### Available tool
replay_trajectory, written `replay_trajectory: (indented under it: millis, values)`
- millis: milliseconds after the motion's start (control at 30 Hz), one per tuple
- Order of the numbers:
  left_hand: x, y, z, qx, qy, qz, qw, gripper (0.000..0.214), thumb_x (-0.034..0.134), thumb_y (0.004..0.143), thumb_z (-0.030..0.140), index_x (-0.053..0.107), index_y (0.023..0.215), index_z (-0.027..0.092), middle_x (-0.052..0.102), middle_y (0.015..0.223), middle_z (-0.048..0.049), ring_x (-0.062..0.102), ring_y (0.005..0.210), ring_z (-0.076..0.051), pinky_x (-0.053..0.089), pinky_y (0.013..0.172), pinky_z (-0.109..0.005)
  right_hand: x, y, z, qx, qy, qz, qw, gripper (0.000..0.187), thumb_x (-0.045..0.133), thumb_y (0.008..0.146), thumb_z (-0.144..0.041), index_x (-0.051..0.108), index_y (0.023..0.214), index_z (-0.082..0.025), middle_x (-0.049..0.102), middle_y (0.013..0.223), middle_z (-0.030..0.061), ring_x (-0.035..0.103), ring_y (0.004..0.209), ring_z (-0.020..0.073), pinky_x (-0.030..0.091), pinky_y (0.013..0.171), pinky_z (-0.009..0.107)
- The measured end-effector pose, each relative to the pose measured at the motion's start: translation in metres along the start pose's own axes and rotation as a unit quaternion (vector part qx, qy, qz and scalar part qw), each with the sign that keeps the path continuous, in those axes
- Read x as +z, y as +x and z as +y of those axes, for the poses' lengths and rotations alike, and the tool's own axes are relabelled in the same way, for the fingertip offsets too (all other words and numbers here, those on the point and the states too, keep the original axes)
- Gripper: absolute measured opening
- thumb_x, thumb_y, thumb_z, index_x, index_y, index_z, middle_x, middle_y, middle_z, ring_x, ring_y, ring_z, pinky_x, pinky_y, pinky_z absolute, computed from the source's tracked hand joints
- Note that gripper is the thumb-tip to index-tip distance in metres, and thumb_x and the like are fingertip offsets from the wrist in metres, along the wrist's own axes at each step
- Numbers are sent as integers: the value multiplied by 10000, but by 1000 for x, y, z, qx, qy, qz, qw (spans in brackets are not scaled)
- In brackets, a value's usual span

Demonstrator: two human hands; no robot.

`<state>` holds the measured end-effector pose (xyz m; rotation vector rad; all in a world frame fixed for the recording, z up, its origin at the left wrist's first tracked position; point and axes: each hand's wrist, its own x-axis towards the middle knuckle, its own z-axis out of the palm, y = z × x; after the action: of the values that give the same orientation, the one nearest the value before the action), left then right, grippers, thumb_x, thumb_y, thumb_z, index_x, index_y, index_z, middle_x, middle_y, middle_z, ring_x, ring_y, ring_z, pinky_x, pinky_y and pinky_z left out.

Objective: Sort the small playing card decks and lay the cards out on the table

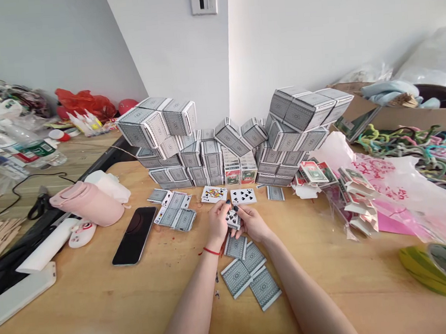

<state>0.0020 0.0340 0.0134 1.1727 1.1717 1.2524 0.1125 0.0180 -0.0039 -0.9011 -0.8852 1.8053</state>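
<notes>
Near cards: loose, overlapping grey-blue patterned paper playing cards with pale edge strips [264,287], backs up, between the forearms; probably there for short reach.
Yellow tape: thick green-cored yellow roll of tape [409,272], off right, well apart from the hands.
Held card: white paper card with black pips [233,218], between the hands just above the near cards. Face up and tilted toward the viewer; long axis can't be told, fingers cover the edges.
Left hand: left hand [220,222], red cord bracelet [211,251] at wrist; thumb and finger pinched on the card's left side.
Right hand: right hand [251,223], thumb and fingers pinched on its right side. Two-sided hold likely keeps the card steady; undersides hidden.
Phone: flat black-screened smartphone [134,237], left, clear of the cards.
Left cluster: overlapping grey-blue card backs [175,210], beside the phone.
Face-up pair: colourful picture card [214,193] and white black-pip card [243,196], just beyond the hands, long axes left-right.
Block stack: grey-blue card-patterned rectangular blocks [212,160], taller at both ends; lower ones seem to carry the upper.
Back: plain white wall [293,35].
</notes>
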Motion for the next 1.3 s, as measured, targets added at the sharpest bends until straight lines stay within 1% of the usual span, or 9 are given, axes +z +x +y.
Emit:
replay_trajectory:
  millis: [133,233,300,400,633,767,1000,1200,1300]
  values:
    - [-1,2,-1,10,31,63,998,251,516,720,362,592,853,163,554,631,8,487,553,-100,367,509,-205,1,4,6,-37,-16,54,998,300,533,742,-469,454,833,-194,577,513,-22,589,424,161,462,340,236]
    - [1,1,-3,-5,39,35,999,305,446,767,404,608,810,148,557,613,-4,479,525,-103,355,479,-204,3,5,8,-53,-27,78,995,285,517,748,-474,464,834,-207,577,530,-24,587,440,171,460,346,255]
    - [3,0,-5,-9,43,18,999,296,474,750,411,600,790,146,559,616,-1,479,525,-104,354,474,-200,4,6,8,-62,-42,90,993,284,517,745,-480,475,831,-213,574,547,-25,576,439,166,461,349,261]
    - [5,-1,-10,18,78,39,996,242,546,705,379,588,732,142,573,643,-5,499,576,-109,373,514,-195,3,6,10,-76,-70,106,989,295,529,730,-494,501,814,-213,562,581,-24,560,452,153,466,355,259]
    - [4,1,-14,33,81,41,995,228,535,715,360,566,653,143,558,611,5,475,560,-100,358,506,-189,2,5,9,-83,-57,90,991,285,568,709,-483,512,751,-206,527,579,-27,522,449,126,471,370,253]
    - [4,2,-14,16,49,53,997,236,568,679,363,574,604,140,548,563,13,463,518,-92,348,481,-192,3,4,7,-78,-48,79,993,273,573,712,-470,497,731,-209,524,543,-32,506,415,116,457,363,245]
    - [6,1,-14,-59,-31,48,997,304,516,713,420,627,711,137,534,496,21,414,390,-82,291,390,-205,4,3,5,-77,-29,71,994,274,580,707,-460,492,716,-201,546,497,-36,531,386,127,452,355,247]
    - [2,-1,-10,46,115,43,991,268,508,733,369,628,647,145,582,572,-4,476,535,-105,333,494,-202,4,1,4,-60,-84,68,992,336,552,701,-511,483,708,-183,561,455,-27,543,354,148,438,318,244]
    - [0,-2,-10,79,170,50,981,316,482,756,388,578,574,149,534,515,3,429,512,-99,303,493,-204,4,1,4,-42,-142,71,986,377,489,724,-559,472,684,-184,523,381,-38,486,277,129,346,252,203]
